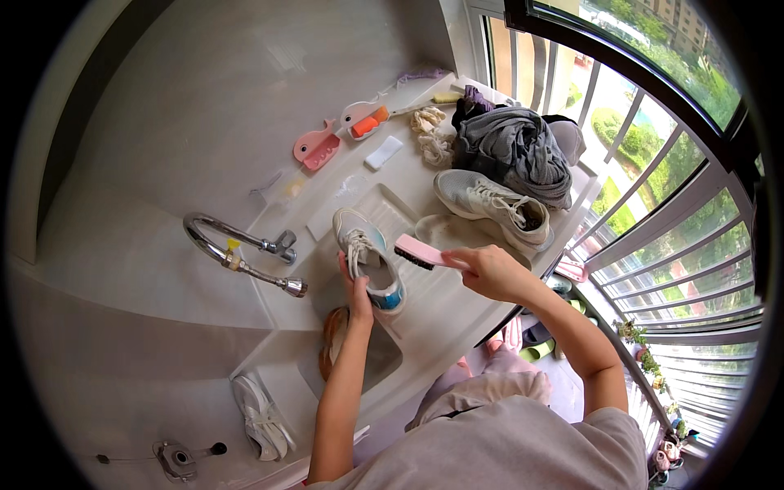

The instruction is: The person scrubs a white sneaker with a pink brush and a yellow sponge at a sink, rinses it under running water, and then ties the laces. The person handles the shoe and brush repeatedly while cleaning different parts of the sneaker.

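Observation:
My left hand [358,291] holds a white lace-up sneaker [367,254] with a blue heel patch by its side, above the edge of the sink basin [386,358]. In my right hand [496,272] is the handle of a pink scrubbing brush [422,250], its dark bristles facing down. The brush is to the right of the sneaker and apart from it. A ribbed washboard surface [392,211] lies beneath and behind them. Partly hidden by my left forearm, a brown-and-white shoe [334,343] rests in the basin.
A chrome faucet [245,251] arches at the left. Another light sneaker [496,205], an insole [453,229] and a grey cloth heap [514,147] lie at the right, near the barred window. Whale-shaped holders [317,147] and a white bar [383,153] sit behind. White shoes [260,416] stand lower left.

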`<action>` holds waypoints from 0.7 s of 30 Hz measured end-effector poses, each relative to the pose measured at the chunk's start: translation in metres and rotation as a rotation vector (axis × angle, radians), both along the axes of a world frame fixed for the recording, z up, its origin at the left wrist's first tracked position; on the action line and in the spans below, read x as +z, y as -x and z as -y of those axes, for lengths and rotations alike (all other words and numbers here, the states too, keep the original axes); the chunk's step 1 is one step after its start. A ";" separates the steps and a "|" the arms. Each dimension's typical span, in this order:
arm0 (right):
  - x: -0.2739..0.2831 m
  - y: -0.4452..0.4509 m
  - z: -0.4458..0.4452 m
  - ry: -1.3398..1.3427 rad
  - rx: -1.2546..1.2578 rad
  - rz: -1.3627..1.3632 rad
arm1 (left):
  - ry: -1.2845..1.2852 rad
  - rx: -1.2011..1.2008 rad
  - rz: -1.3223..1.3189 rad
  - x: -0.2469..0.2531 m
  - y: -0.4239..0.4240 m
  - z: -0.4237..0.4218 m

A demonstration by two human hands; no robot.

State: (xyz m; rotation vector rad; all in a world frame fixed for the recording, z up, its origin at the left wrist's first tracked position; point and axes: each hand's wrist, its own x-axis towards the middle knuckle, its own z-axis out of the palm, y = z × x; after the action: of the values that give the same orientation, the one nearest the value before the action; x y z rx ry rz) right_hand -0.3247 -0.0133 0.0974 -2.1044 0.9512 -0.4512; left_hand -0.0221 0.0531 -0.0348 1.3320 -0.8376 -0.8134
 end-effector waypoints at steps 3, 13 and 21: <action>0.004 0.017 0.003 0.055 -0.035 0.040 | -0.208 0.096 -0.345 -0.024 0.016 -0.034; 0.011 0.015 0.002 0.084 0.011 0.158 | -0.037 0.073 1.465 0.118 0.036 -0.038; 0.007 0.019 -0.017 0.094 -0.006 0.162 | -0.204 0.016 1.785 0.140 0.023 -0.010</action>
State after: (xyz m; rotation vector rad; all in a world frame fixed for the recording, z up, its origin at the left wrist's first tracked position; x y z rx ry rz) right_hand -0.3432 0.0039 0.1040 -2.1123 0.8571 -0.6703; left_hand -0.0447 0.0633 0.1054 2.1117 -2.0707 0.6143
